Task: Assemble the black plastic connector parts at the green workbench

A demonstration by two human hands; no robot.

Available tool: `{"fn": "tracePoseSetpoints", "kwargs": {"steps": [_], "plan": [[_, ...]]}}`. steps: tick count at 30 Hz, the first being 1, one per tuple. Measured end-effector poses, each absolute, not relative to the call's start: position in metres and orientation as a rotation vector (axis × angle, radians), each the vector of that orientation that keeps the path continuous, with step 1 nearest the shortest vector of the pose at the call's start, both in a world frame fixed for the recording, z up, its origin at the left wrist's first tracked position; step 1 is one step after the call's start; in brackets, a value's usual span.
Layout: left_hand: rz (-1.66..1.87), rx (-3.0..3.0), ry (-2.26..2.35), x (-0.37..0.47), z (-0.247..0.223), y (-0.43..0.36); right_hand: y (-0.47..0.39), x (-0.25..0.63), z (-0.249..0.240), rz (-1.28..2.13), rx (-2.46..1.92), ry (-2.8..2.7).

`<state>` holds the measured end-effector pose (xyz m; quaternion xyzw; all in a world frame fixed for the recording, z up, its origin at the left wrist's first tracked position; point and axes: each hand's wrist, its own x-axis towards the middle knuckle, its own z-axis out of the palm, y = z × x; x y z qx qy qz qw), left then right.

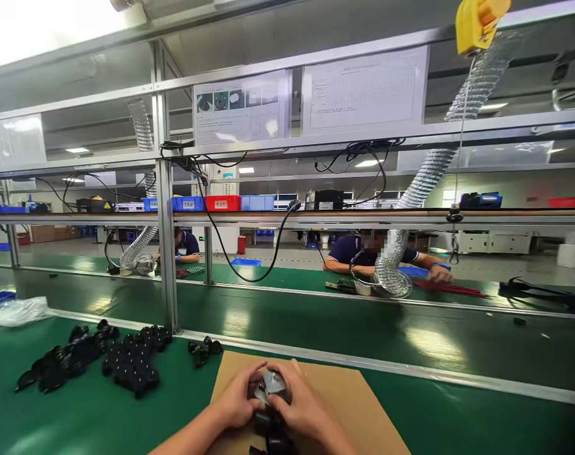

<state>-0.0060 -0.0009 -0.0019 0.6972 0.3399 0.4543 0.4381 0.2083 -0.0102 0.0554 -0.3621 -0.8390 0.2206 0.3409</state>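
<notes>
Left hand (237, 398) and right hand (302, 404) closed together around a small grey and black part (272, 387), held over brown cardboard (354, 404) at the near edge of the green worktop (458, 417). Pile of black parts (126, 363) toward the left edge.

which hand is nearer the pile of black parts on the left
Left. The left hand is on the pile's side of the cardboard; the right hand lies beyond it, farther from the pile.
</notes>
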Motion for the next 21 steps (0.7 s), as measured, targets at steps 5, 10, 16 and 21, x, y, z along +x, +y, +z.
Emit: {"fn": "tracePoseSetpoints", "kwargs": {"steps": [5, 10, 16, 21], "plan": [[1.274, 1.692, 1.095, 0.002, -0.008, -0.002, -0.019, 0.191, 0.060, 0.258, -1.248, -2.021], [1.036, 1.735, 0.713, -0.014, 0.007, -0.003, -0.010, 0.229, 0.064, 0.754, -0.966, -2.152], [0.949, 1.796, 0.631, -0.019, 0.016, 0.000, -0.001, 0.241, 0.068, 1.028, -0.739, -2.233], [0.999, 1.779, 0.688, -0.017, 0.016, -0.002, -0.003, 0.230, 0.076, 0.981, -0.743, -2.274]]}}
